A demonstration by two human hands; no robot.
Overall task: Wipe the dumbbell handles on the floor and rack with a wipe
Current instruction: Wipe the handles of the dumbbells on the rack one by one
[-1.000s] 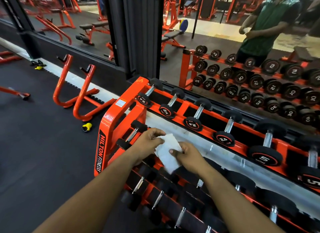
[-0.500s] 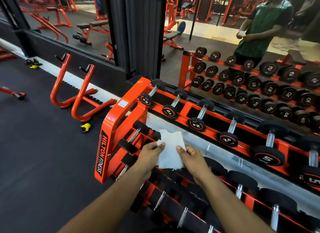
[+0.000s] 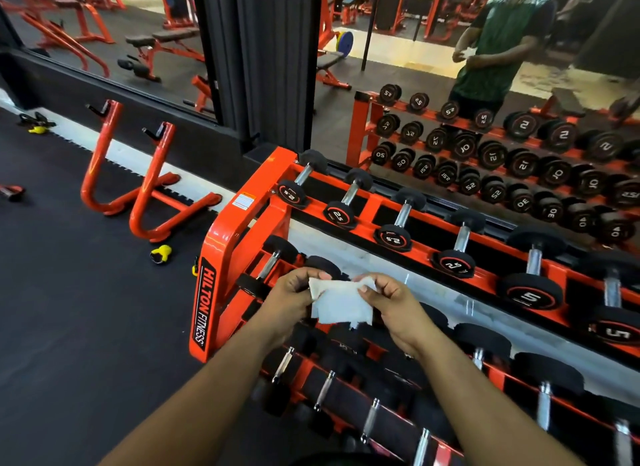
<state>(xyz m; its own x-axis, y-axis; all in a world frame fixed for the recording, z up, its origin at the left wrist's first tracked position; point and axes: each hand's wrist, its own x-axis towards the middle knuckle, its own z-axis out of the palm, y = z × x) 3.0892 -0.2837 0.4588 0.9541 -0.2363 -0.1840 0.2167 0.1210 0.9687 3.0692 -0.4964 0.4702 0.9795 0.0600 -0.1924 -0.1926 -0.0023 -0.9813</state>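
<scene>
A white wipe (image 3: 341, 302) is stretched flat between my two hands above the orange dumbbell rack (image 3: 221, 250). My left hand (image 3: 289, 299) pinches its left edge and my right hand (image 3: 391, 306) pinches its upper right corner. Both hands hover over the rack's middle tier, near its left end. Black dumbbells with chrome handles lie on three tiers; one small dumbbell (image 3: 268, 266) sits just left of my left hand. On the top tier, 2.5 dumbbells (image 3: 349, 202) and larger 5 dumbbells (image 3: 533, 278) line up. The wipe touches no handle.
A wall mirror (image 3: 485, 84) behind the rack reflects the dumbbells and a person in a green shirt. Orange floor stands (image 3: 145, 195) and a small yellow object (image 3: 161, 253) lie on the black rubber floor to the left. A dark pillar (image 3: 273, 67) rises behind the rack's left end.
The hands have pulled apart and unfolded the wipe from a narrow hanging piece into a wider sheet. Both hands stay over the same spot on the rack.
</scene>
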